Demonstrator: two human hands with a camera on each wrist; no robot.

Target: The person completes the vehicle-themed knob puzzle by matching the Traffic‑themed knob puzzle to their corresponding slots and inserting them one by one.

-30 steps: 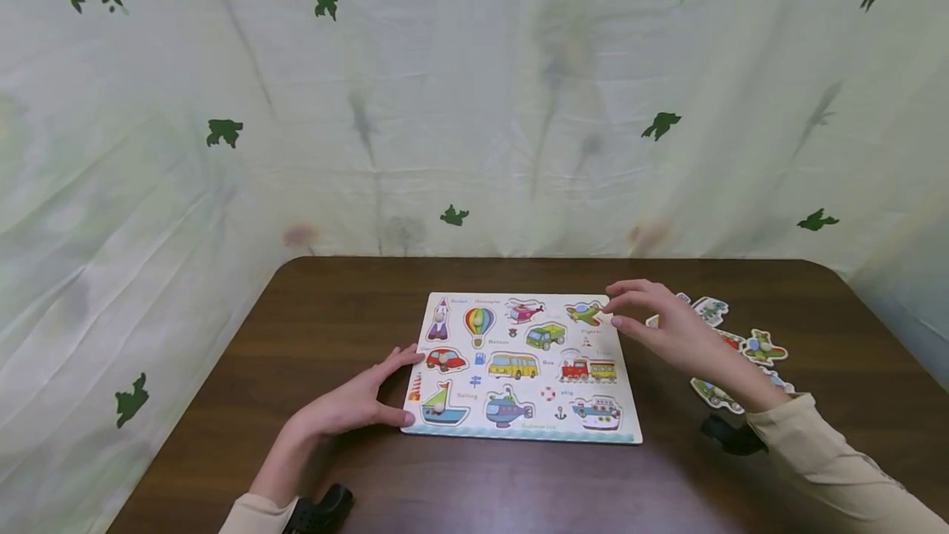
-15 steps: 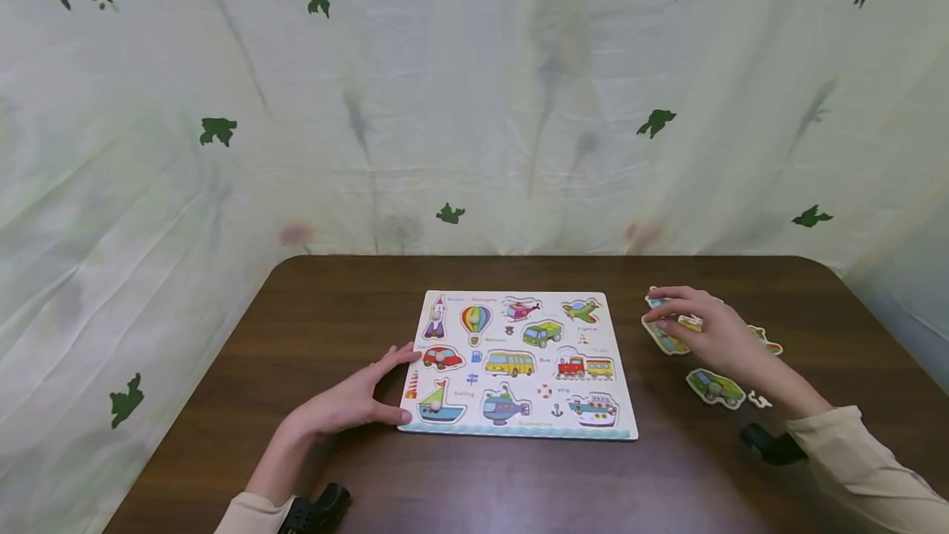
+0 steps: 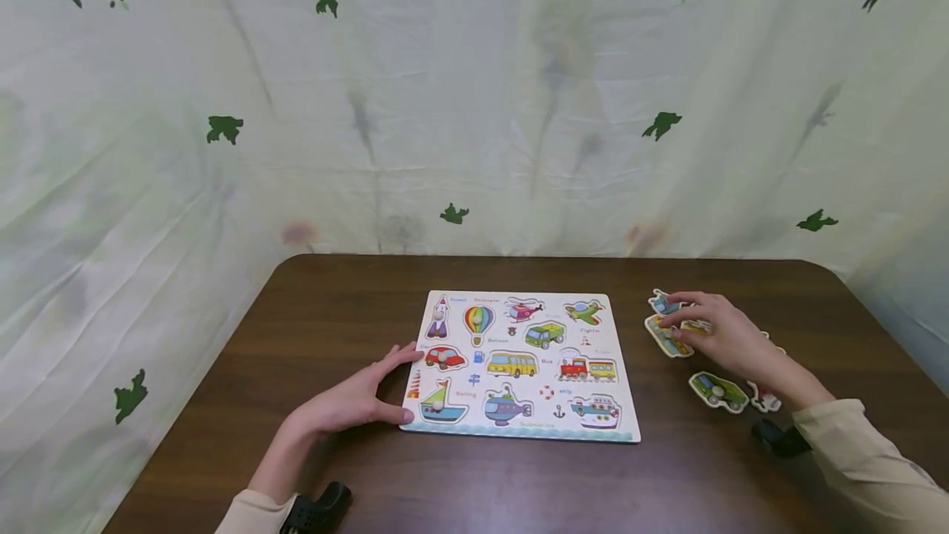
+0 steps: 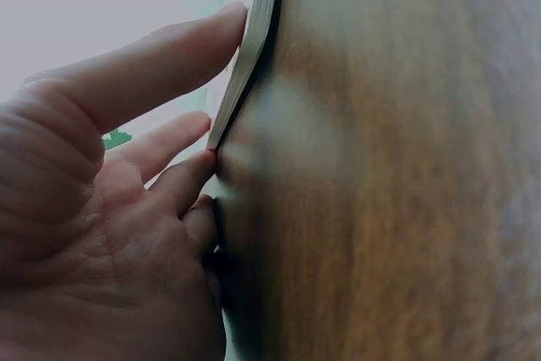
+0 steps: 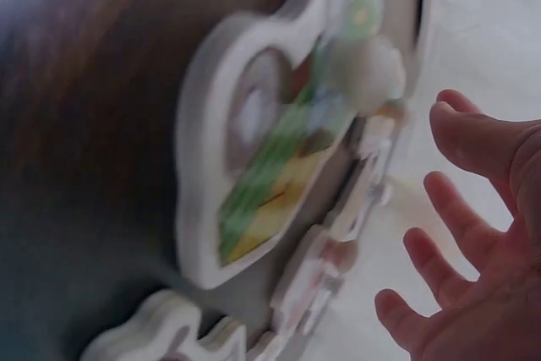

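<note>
A white wooden puzzle board (image 3: 478, 422) with vehicle pictures such as a rocket, bus and train lies on the table. My left hand (image 3: 352, 396) rests at its left side. In the left wrist view the thumb (image 4: 182, 61) and fingertips touch the board's edge. My right hand (image 3: 715, 334) is over the loose puzzle pieces on the right, fingertips right above a yellow piece (image 3: 665, 339). A blue piece (image 3: 662, 303) lies behind that one. Nearer me is a green truck piece (image 3: 717, 392), whose knob (image 5: 368, 73) shows in the right wrist view. The right fingers are spread and hold nothing.
Another piece (image 3: 764, 398) lies beside the truck, and my right hand and forearm partly cover several more. The brown table (image 3: 356, 295) ends at a pale curtain (image 3: 504, 130) printed with leaves. Each wrist wears a black device (image 3: 319, 509).
My right hand has moved right from the board's upper right corner to the loose pieces, then hovered there with a slight shift. My left hand has stayed at the board's edge.
</note>
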